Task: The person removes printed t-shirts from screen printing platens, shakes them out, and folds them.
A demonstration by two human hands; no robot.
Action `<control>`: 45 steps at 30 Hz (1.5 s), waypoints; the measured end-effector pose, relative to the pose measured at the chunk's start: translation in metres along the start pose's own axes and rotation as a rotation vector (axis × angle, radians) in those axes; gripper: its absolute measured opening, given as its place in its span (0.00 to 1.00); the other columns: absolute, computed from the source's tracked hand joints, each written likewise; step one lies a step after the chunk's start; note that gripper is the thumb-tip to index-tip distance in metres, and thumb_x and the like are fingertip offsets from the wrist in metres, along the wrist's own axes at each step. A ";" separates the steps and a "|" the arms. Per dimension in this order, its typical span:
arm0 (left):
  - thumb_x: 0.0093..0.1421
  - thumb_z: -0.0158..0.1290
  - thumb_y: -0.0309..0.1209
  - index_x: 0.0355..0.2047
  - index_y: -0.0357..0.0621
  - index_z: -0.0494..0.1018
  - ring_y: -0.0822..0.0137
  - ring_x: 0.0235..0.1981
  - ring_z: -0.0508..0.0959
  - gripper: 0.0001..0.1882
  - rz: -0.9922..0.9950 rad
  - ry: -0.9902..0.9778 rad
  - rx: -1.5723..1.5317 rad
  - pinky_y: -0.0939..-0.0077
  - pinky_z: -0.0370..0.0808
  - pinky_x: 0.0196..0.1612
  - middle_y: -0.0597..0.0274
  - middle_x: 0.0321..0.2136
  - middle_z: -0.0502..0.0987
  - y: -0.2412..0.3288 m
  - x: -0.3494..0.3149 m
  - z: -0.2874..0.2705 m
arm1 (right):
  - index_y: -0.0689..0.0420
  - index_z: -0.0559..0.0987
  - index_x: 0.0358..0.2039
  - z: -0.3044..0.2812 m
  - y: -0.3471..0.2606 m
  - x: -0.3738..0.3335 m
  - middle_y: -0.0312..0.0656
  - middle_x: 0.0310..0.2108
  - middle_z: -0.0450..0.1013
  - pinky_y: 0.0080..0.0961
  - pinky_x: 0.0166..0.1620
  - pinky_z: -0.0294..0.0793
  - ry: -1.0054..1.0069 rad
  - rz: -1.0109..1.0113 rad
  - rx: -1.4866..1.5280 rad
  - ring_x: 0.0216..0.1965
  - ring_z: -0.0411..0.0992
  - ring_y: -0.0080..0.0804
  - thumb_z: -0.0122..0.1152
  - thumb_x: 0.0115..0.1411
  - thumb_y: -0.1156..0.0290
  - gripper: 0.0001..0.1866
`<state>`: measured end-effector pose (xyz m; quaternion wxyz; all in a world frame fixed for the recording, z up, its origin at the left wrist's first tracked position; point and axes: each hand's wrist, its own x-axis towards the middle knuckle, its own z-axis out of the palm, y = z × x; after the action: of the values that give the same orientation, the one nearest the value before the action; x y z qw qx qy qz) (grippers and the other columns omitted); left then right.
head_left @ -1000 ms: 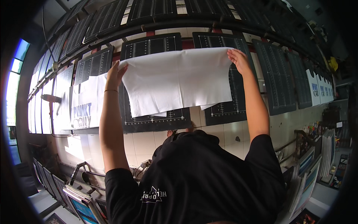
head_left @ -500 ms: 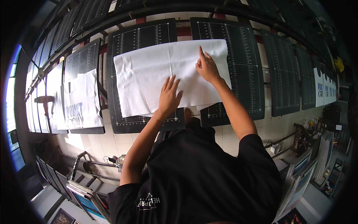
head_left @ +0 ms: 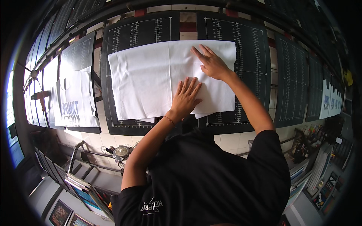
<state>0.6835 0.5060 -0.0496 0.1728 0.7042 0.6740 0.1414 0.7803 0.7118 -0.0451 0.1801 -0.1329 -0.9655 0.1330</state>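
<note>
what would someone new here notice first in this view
The eye likely goes first to the bright plain white cloth, spread across two black boards at the centre. Over its right half are the left hand, nearer the body, and the right hand, farther out. Next is probably the white printed cloth lying to the left.

Printing workshop: rows of ruled black boards (head_left: 289, 80), printed white cloth (head_left: 76, 96).

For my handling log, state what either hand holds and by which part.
Nothing is held: the left hand and right hand lie open on the white cloth.
</note>
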 end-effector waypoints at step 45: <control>0.58 0.50 0.37 0.59 0.42 0.58 0.50 0.61 0.58 0.30 -0.363 0.388 0.291 0.57 0.54 0.62 0.49 0.59 0.60 -0.313 -0.058 -0.139 | 0.60 0.64 0.56 -0.044 0.065 -0.048 0.52 0.55 0.63 0.37 0.59 0.60 0.134 0.652 -0.287 0.58 0.60 0.48 0.54 0.57 0.63 0.27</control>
<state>0.3384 0.4653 -0.0587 -0.0394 0.5496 0.8223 0.1422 0.8540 0.7671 -0.0400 0.1705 -0.4661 -0.8673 0.0375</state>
